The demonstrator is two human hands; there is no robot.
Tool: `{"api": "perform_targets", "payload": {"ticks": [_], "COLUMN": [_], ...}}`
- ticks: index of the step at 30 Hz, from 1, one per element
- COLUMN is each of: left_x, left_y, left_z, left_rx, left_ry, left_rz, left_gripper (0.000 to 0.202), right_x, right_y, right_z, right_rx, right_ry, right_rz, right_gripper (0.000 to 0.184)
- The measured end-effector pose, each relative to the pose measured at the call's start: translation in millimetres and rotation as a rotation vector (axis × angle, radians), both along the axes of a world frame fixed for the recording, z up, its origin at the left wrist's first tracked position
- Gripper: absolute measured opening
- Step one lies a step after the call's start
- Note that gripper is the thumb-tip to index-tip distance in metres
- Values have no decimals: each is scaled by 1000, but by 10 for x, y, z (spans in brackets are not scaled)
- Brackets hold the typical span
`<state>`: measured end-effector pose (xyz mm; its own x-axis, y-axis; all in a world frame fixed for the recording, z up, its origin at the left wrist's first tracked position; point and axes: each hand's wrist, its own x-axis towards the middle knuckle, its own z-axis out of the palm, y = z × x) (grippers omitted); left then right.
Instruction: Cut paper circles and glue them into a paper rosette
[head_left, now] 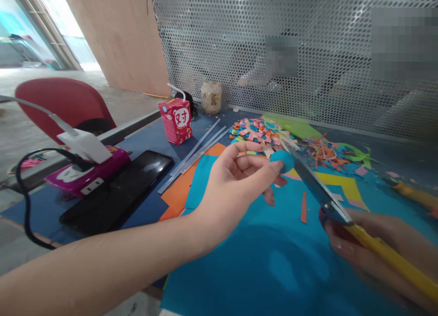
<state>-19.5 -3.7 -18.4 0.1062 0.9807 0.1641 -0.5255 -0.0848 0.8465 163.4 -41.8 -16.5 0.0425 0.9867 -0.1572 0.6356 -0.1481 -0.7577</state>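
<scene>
My left hand [236,179] reaches in from the lower left and pinches a small piece of blue paper [283,160] between thumb and fingers, above a large blue sheet [273,261]. My right hand [372,252], at the lower right, grips yellow-handled scissors [328,197] by the handle. The blades point up and left, and their tip meets the pinched blue piece. Beyond the hands sits a round piece covered in small coloured paper scraps [260,131].
A red juice carton with a straw [175,120], a glass jar [211,97], a black phone [119,193], a pink power bank with a white plug [85,170], grey strips [195,154], orange and yellow sheets, loose paper scraps [325,152]. Perforated metal screen behind; red chair at the left.
</scene>
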Motion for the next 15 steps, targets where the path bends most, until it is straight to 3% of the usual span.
{"api": "perform_targets", "payload": {"ticks": [4, 9, 15], "left_x": [-2, -5, -10], "left_y": [6, 10, 12], "left_z": [21, 40, 9], "left_rx": [-2, -14, -3], "left_ry": [-15, -27, -13], "left_rz": [9, 32, -30], "left_gripper": [20, 21, 21], "right_x": [-16, -9, 173], "right_y": [-5, 30, 144], "right_z": [25, 25, -130], "right_rx": [-81, -36, -139], "right_ry": [69, 90, 86], "right_rz": [-46, -44, 198], "right_gripper": [34, 34, 40]}}
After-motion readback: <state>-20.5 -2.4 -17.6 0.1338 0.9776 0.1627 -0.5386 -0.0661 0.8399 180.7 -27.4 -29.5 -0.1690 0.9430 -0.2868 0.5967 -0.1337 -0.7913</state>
